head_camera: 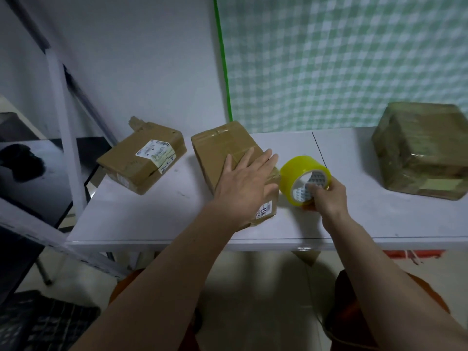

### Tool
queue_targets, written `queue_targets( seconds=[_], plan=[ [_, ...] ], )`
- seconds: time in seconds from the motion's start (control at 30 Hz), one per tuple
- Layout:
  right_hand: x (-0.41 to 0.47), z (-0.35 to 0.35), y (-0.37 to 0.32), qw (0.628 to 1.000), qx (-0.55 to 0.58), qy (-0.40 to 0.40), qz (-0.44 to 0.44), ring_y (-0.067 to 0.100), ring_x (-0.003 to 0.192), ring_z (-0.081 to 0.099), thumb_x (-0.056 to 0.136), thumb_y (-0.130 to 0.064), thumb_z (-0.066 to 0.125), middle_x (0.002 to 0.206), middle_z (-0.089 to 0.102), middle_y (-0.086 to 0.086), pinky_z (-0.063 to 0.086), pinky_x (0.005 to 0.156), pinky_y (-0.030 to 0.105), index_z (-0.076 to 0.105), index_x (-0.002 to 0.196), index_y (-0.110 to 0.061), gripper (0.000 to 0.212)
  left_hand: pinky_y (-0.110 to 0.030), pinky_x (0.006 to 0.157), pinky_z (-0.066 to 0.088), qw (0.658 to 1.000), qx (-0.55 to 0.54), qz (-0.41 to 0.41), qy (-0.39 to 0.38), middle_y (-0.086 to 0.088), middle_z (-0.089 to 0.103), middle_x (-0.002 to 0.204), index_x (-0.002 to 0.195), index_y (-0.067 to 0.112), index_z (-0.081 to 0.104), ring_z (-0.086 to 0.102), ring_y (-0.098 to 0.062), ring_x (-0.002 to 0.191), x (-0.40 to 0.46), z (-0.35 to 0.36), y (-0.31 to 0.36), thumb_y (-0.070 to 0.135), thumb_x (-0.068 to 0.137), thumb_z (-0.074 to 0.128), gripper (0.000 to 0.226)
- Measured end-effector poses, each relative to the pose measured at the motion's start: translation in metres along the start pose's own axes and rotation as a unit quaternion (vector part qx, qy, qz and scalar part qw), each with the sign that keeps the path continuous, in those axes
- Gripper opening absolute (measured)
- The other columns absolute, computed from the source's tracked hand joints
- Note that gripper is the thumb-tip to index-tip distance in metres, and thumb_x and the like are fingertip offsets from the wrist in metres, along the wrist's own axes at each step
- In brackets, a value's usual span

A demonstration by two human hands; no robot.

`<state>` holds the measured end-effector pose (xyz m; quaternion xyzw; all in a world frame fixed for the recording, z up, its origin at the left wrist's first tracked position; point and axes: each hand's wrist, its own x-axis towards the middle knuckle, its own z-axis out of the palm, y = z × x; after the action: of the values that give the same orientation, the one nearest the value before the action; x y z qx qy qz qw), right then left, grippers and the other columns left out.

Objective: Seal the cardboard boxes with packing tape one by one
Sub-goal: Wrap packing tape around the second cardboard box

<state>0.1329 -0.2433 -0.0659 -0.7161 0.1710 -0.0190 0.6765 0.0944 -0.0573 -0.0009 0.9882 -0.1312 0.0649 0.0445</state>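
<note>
Left hand [247,183] lies flat, fingers straight & spread, palm down on top of the middle brown cardboard box [220,145], pressing it; holds nothing. This box sits mid-left on the white desk [152,216], long side running away from the person, w/ tape strips crossing its far top & a white printed label [264,212] on the near right corner.

Right hand [326,196] has fingers curled round the near rim of the yellow roll of packing tape [301,173], thumb side at the white inner core. Roll stands on edge on the desk, just beside the box's right side, about touching its corner; can't tell if a strip runs from roll to box.

Left of that, near but apart, a flatter brown cardboard box w/ white shipping labels [141,160] lies turned at an angle by the desk's left end. Far right, well apart, a bigger brown box wrapped all over in glossy tape [420,150], blurred.

Behind the desk: pale wall & a green-white checked cloth [342,59] w/ a green edge. Grey metal frame [63,115] leans at left; dark surface [38,173] beyond it. Orange-clad legs show under the desk edge.
</note>
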Motion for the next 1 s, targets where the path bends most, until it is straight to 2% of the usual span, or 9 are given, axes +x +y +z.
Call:
queue_targets(
  seconds=[0.07,0.17,0.27,0.37,0.43,0.53,0.67,0.83,1.0],
  plan=[
    [-0.003,-0.003,0.002,0.999,-0.041,-0.002,-0.017,0.039,0.095,0.062,0.083,0.000,0.059,0.102,0.063,0.020,0.055,0.073,0.056,0.060,0.104,-0.010,0.023,-0.055,0.115,0.003,1.000,0.004,0.012,-0.003,0.016,0.006,0.160,0.152,0.035,0.008,0.001,-0.017,0.148,0.000,-0.001,-0.004,0.050,0.098,0.033,0.061],
    [-0.005,-0.005,-0.011,0.985,-0.135,-0.017,-0.102,0.028,0.087,0.057,0.077,0.006,0.054,0.089,0.059,0.007,0.050,0.069,0.034,0.055,0.094,-0.012,0.025,-0.058,0.115,-0.002,0.999,0.020,0.037,-0.030,0.017,0.003,0.160,0.151,0.041,0.008,-0.003,-0.018,0.148,0.002,-0.006,-0.018,0.049,0.098,0.036,0.060],
    [-0.014,0.000,-0.025,0.972,-0.155,-0.094,-0.147,0.019,0.077,0.054,0.078,0.007,0.055,0.085,0.057,0.004,0.042,0.057,0.021,0.051,0.098,-0.014,0.029,-0.061,0.114,-0.003,0.995,0.087,0.032,-0.020,0.009,-0.005,0.161,0.147,0.048,0.017,-0.010,-0.025,0.148,0.004,-0.016,-0.036,0.040,0.097,0.048,0.060],
    [-0.031,0.012,-0.029,0.947,-0.192,-0.204,-0.159,0.015,0.072,0.053,0.076,-0.005,0.070,0.081,0.057,0.000,0.043,0.055,0.014,0.054,0.098,-0.014,0.028,-0.056,0.115,0.000,0.995,0.091,-0.023,0.039,0.004,0.010,0.161,0.143,0.043,0.036,0.006,-0.024,0.146,-0.004,-0.020,-0.047,0.014,0.090,0.056,0.064],
    [-0.043,0.022,-0.031,0.937,-0.180,-0.270,-0.127,0.014,0.076,0.058,0.071,-0.020,0.079,0.087,0.062,0.002,0.049,0.064,0.020,0.058,0.098,-0.013,0.035,-0.048,0.118,0.000,0.998,0.032,-0.039,0.049,0.004,0.022,0.158,0.148,0.030,0.031,0.015,-0.018,0.144,-0.016,-0.014,-0.048,0.013,0.085,0.054,0.069],
    [-0.055,0.034,-0.031,0.934,-0.095,-0.335,-0.080,0.015,0.086,0.066,0.075,-0.031,0.077,0.094,0.069,0.005,0.054,0.074,0.028,0.063,0.101,-0.010,0.037,-0.042,0.119,-0.008,0.997,-0.034,-0.030,0.056,0.002,0.018,0.160,0.154,0.018,0.009,0.009,-0.013,0.147,-0.029,-0.001,-0.051,0.030,0.076,0.056,0.091],
    [-0.052,0.031,-0.031,0.928,-0.114,-0.345,-0.088,0.016,0.090,0.064,0.078,-0.031,0.072,0.100,0.068,0.010,0.053,0.081,0.034,0.060,0.107,-0.006,0.040,-0.040,0.119,-0.009,0.997,-0.008,-0.012,0.082,0.008,0.018,0.159,0.153,0.022,0.017,0.009,-0.010,0.147,-0.028,0.007,-0.062,0.069,0.072,0.061,0.103],
    [-0.043,0.016,-0.026,0.908,-0.138,-0.394,-0.041,0.017,0.096,0.065,0.074,-0.039,0.071,0.106,0.069,0.009,0.051,0.087,0.034,0.061,0.110,-0.009,0.048,-0.039,0.119,-0.009,0.994,0.003,-0.007,0.110,0.006,0.028,0.156,0.149,0.025,0.029,0.018,-0.013,0.146,-0.023,0.012,-0.067,0.058,0.074,0.070,0.092],
    [-0.047,0.031,-0.011,0.924,-0.162,-0.344,-0.045,0.021,0.089,0.065,0.079,-0.032,0.073,0.100,0.068,0.013,0.052,0.082,0.037,0.060,0.105,-0.006,0.039,-0.043,0.117,-0.012,0.997,-0.014,-0.028,0.072,0.005,0.021,0.158,0.149,0.026,0.025,0.008,-0.014,0.148,-0.018,0.001,-0.076,0.064,0.064,0.074,0.105]
  ],
)
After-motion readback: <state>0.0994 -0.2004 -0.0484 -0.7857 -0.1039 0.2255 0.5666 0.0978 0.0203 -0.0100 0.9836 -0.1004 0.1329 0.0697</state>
